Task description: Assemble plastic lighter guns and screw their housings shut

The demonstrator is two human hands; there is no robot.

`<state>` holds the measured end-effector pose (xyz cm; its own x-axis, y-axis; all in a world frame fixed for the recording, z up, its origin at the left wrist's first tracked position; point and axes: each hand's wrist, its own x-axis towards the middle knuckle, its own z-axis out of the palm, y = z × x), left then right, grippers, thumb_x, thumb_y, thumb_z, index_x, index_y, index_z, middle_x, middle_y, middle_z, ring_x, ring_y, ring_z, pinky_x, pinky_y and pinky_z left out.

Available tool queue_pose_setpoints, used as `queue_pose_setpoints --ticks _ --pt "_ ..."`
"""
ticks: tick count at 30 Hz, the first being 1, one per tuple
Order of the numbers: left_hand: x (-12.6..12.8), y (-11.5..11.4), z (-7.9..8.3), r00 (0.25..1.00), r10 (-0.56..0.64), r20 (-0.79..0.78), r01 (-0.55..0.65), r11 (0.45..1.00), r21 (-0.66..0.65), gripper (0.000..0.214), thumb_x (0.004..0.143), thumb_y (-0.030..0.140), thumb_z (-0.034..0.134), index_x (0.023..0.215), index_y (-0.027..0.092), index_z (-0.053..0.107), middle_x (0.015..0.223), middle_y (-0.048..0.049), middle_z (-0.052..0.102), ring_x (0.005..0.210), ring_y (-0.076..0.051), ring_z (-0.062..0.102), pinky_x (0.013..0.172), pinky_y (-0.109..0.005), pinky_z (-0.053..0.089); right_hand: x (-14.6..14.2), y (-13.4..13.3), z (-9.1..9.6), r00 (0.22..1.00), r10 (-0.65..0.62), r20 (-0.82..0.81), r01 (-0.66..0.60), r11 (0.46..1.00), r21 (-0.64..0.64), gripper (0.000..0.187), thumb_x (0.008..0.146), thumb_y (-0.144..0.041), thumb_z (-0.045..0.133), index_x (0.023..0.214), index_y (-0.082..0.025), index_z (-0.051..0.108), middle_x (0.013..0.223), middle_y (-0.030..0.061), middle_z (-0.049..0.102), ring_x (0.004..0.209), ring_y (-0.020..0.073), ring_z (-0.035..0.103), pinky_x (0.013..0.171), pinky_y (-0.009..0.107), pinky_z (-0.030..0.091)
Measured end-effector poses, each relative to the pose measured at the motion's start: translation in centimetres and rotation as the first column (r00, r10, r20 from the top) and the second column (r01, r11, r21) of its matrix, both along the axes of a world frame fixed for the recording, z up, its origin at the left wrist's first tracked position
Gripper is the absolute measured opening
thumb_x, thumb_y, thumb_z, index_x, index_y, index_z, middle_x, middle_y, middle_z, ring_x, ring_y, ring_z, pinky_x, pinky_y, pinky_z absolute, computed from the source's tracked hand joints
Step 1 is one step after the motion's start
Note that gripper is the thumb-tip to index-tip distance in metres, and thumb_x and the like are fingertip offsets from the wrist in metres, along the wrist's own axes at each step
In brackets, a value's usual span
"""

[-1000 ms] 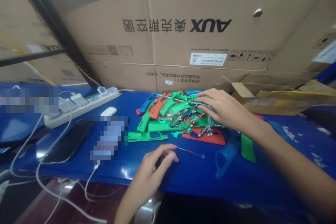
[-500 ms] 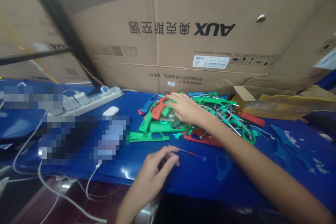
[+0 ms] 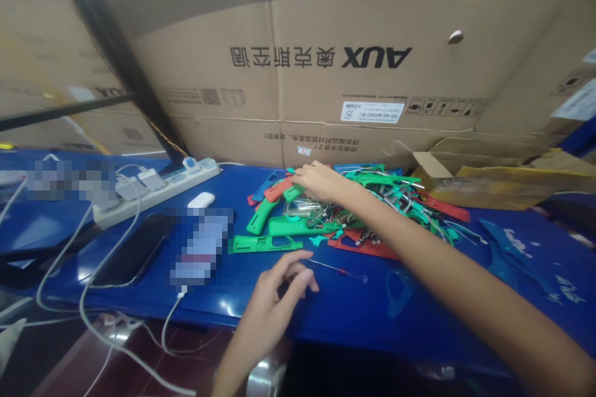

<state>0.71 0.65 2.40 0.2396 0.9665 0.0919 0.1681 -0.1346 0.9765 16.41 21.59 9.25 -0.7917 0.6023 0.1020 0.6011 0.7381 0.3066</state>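
My right hand (image 3: 326, 183) reaches over a heap of plastic toy gun parts, with its fingers bent around the end of a green toy gun part (image 3: 292, 191); the fingertips are partly hidden. My left hand (image 3: 282, 288) hovers low over the blue table, empty, with thumb and forefinger curved and apart. Just right of its fingertips lies a thin screwdriver (image 3: 356, 276) with a clear handle and red collar. A green toy gun shell half (image 3: 265, 244) lies flat at the heap's front left. Red shell pieces (image 3: 363, 248) and wires lie beneath my right forearm.
The blue table (image 3: 326, 316) holds a white power strip (image 3: 177, 177), a dark phone (image 3: 133, 251), a charging phone (image 3: 202, 245) and a white case (image 3: 201, 200). Blue shell parts (image 3: 512, 257) lie at right. An opened carton (image 3: 516, 183) and a large AUX box (image 3: 298, 12) stand behind.
My right hand has shifted slightly left on the heap, and its fingers have bent around a green part. My left hand stays near the screwdriver, its fingers slightly raised. The view has shifted a little.
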Motion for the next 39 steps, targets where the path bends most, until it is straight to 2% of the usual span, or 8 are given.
queue_pose_setpoints --ticks 5,10,14,18,23,28,33,39 --pt "0.0 0.1 -0.1 0.999 0.017 0.042 -0.017 1.000 -0.004 0.031 0.106 0.045 0.050 0.122 0.023 0.066 0.082 -0.0003 0.072 0.072 -0.016 0.060 0.072 -0.028 0.047 2.0 -2.9 2.8 0.985 0.026 -0.171 -0.019 0.999 0.045 0.032 0.101 -0.012 0.053 0.132 -0.011 0.060 0.121 0.0133 0.071 0.113 0.0252 0.066 0.101 0.044 0.049" --pt "0.2 0.3 -1.0 0.986 0.158 -0.060 -0.149 0.979 0.138 0.029 0.106 0.042 0.051 0.127 0.027 0.063 0.106 -0.0047 0.072 0.102 -0.021 0.064 0.096 -0.037 0.047 5.0 -12.4 4.3 0.861 0.152 -0.486 -0.111 0.987 0.113 0.034 0.099 -0.022 0.058 0.132 -0.014 0.055 0.129 0.0132 0.068 0.123 0.0257 0.061 0.107 0.043 0.046" --pt "0.0 0.6 -1.8 0.880 0.471 -0.070 -0.436 0.857 0.275 0.041 0.104 0.045 0.054 0.143 0.032 0.052 0.143 -0.0085 0.056 0.137 -0.026 0.047 0.116 -0.048 0.033 6.9 -20.5 1.7 0.660 0.059 -0.749 -0.076 0.997 0.012 0.037 0.092 -0.025 0.072 0.126 -0.027 0.058 0.134 0.0090 0.059 0.114 0.0207 0.064 0.095 0.034 0.054" --pt "-0.6 0.3 -1.2 0.959 0.267 -0.095 -0.225 0.921 0.318 0.048 0.105 0.054 0.047 0.150 0.039 0.046 0.154 -0.0041 0.051 0.145 -0.026 0.040 0.120 -0.051 0.031 6.8 -24.5 -2.8 0.527 -0.247 -0.813 0.078 0.967 -0.243 0.030 0.092 -0.033 0.071 0.120 -0.030 0.061 0.112 0.0035 0.069 0.098 0.0189 0.071 0.079 0.028 0.059" --pt "-0.4 0.2 0.0 0.927 -0.086 -0.366 0.224 0.908 0.354 0.061 0.084 0.064 0.072 0.138 0.037 0.060 0.136 -0.0019 0.068 0.135 -0.029 0.052 0.122 -0.055 0.026 4.9 -25.2 -7.8 0.375 -0.477 -0.795 0.276 0.876 -0.395 0.024 0.093 -0.041 0.067 0.111 -0.026 0.066 0.111 0.0059 0.072 0.102 0.0250 0.072 0.084 0.038 0.061" --pt "0.7 0.3 -0.7 0.838 0.016 -0.545 0.258 0.870 0.421 0.026 0.089 0.037 0.078 0.113 0.030 0.071 0.108 0.0026 0.077 0.107 -0.023 0.063 0.119 -0.060 0.023 6.9 -25.1 -10.3 0.382 -0.539 -0.751 0.411 0.827 -0.384 0.041 0.094 -0.050 0.064 0.128 -0.027 0.061 0.120 0.0078 0.068 0.097 0.0226 0.071 0.082 0.037 0.060" --pt "0.9 0.2 -0.8 0.787 0.060 -0.613 0.288 0.844 0.452 0.047 0.081 0.057 0.078 0.118 0.028 0.069 0.112 -0.0003 0.075 0.110 -0.027 0.062 0.118 -0.066 0.023 10.9 -24.6 -10.6 0.555 -0.508 -0.659 0.456 0.848 -0.270 0.034 0.099 -0.052 0.057 0.126 -0.031 0.062 0.119 0.0049 0.071 0.103 0.0254 0.072 0.084 0.040 0.057" --pt "1.0 0.4 -1.1 0.777 0.080 -0.625 0.288 0.837 0.466 0.028 0.095 0.040 0.071 0.121 0.028 0.068 0.122 -0.0017 0.073 0.116 -0.026 0.062 0.114 -0.061 0.035 12.2 -22.2 -8.8 0.500 -0.566 -0.655 0.557 0.790 -0.258 0.033 0.104 -0.049 0.046 0.117 -0.024 0.063 0.109 0.0068 0.070 0.082 0.0205 0.071 0.078 0.037 0.056"
